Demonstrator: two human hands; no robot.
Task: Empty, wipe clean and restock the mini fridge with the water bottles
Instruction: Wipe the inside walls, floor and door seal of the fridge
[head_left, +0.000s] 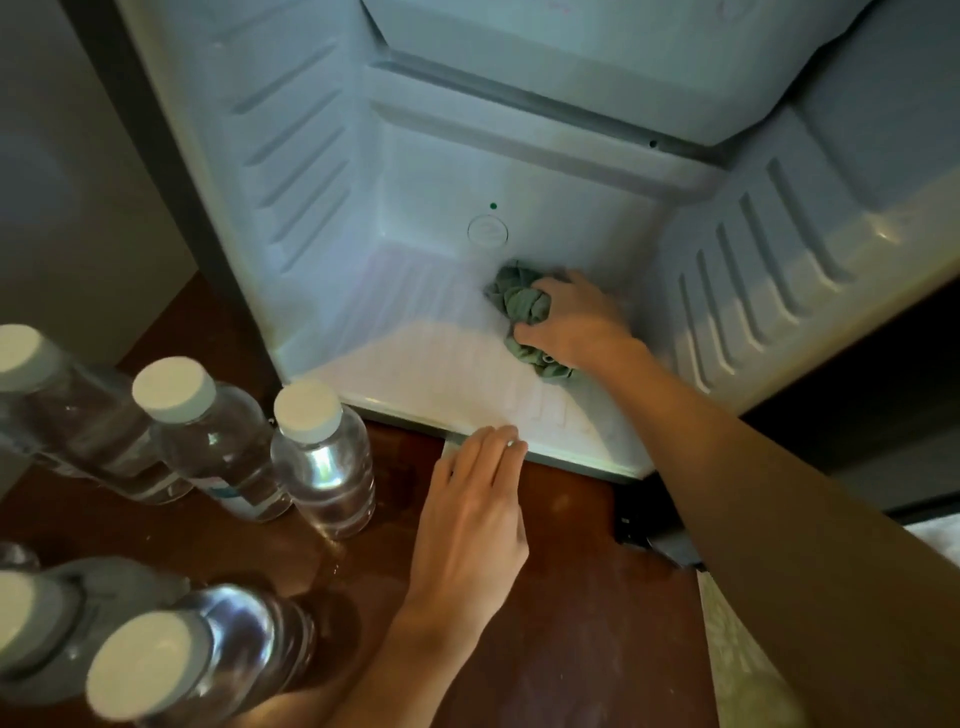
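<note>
Head cam, near to far. Bottom left: near pair of water bottles (148, 665) with white caps, standing on the brown wood surface (561, 597), blurred at this range. Just past them is a row of three water bottles (307, 415), also upright on the wood, outside and left of the mini fridge (291, 156). The rightmost of the three sits just beside the left hand (470, 525), not touching it.

Left hand is flat, palm down, fingers straight and together, fingertips (501, 436) on the fridge's front bottom lip. It holds nothing.

Right forearm comes in from the right edge into the cabinet. Right hand (576, 322) sits on the fridge floor, right of centre, fingers curled round a crumpled green cloth (522, 301). The cloth is pressed against the white floor and bunches out either side of the fingers. All bottles are left of both hands and well apart from the right one.

Behind the cloth: round moulded cap (487, 231) low on the back wall, small green dot (493, 206) just above it. Ribbed shelf rails on both side walls.
</note>
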